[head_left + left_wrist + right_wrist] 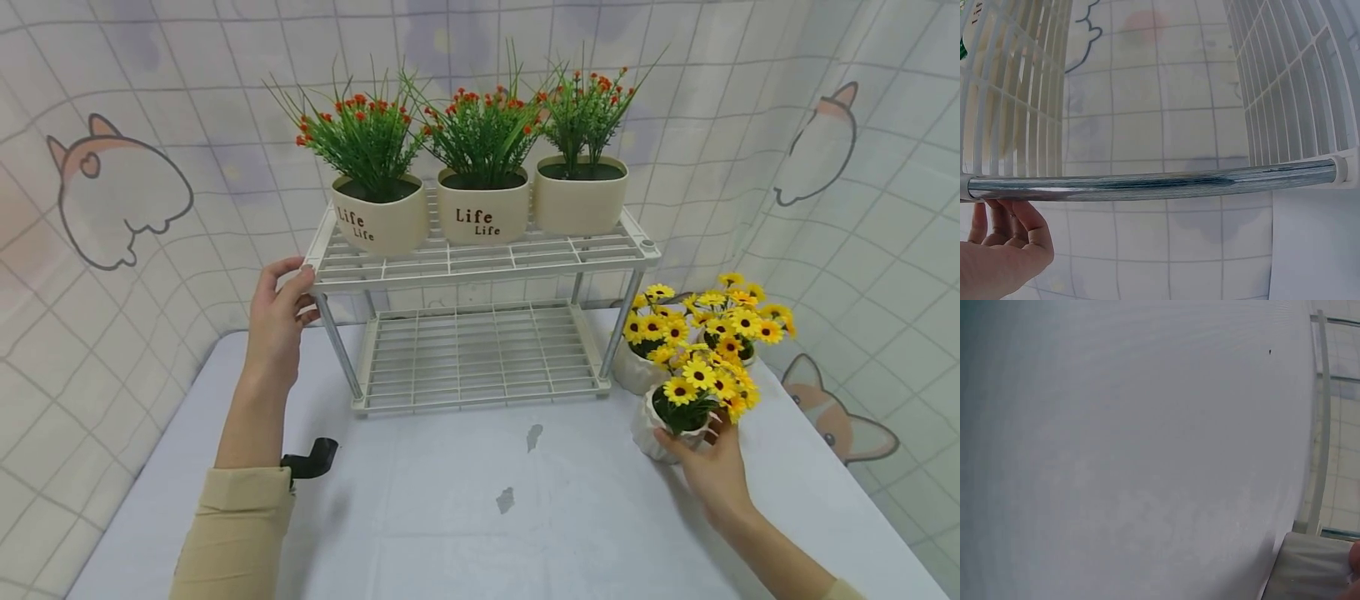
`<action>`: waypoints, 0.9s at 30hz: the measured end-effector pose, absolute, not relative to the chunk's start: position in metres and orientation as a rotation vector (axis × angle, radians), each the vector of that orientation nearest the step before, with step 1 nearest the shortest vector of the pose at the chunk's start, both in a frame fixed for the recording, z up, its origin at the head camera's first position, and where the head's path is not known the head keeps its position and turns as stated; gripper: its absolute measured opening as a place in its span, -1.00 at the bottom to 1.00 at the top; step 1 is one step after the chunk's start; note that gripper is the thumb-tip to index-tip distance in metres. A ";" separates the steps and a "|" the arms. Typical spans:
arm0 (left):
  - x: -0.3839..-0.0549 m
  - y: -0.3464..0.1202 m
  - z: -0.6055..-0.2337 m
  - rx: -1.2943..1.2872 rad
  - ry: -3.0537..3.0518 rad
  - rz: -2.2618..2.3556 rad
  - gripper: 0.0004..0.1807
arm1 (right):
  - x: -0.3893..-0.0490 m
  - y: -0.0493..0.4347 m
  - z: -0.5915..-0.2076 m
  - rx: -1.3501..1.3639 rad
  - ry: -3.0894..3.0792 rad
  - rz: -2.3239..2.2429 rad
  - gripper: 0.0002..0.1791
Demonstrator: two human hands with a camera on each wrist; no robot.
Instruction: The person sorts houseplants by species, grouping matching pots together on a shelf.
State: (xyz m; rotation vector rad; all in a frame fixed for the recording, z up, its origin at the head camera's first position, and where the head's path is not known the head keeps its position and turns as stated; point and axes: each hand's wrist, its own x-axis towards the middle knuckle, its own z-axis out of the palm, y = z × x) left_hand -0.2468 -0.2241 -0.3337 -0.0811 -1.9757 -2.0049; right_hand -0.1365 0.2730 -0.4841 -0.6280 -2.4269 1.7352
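A two-tier white wire shelf rack (480,271) stands on the table. My left hand (277,317) grips its upper left front corner, thumb on top; the left wrist view shows curled fingers beside the end of the metal post (1166,185). At the right, my right hand (716,475) holds a white ribbed pot (654,432) of yellow daisies (699,373) between thumb and fingers. The right wrist view catches only that pot's side (1310,569) and a bit of fingertip. Two more pots of yellow daisies (738,321) are just behind it.
Three cream oval planters (483,217) with red-flowered greenery line the upper tier. The lower tier (480,354) is a bare wire grid. A white cloth covers the table (450,500), with two grey patches. A patterned curtain (240,100) surrounds it.
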 end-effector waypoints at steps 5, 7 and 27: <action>-0.247 -0.224 -0.334 -0.080 -1.975 -2.006 -0.62 | -0.135 0.268 -0.482 -0.614 -2.423 1.725 0.15; -0.247 -0.224 -0.334 -0.079 -1.980 -2.000 -0.62 | -0.134 0.265 -0.480 -0.605 -2.421 1.730 0.13; -0.247 -0.225 -0.334 -0.067 -1.966 -2.022 -0.63 | -0.132 0.205 -0.442 -0.221 -2.508 1.923 0.13</action>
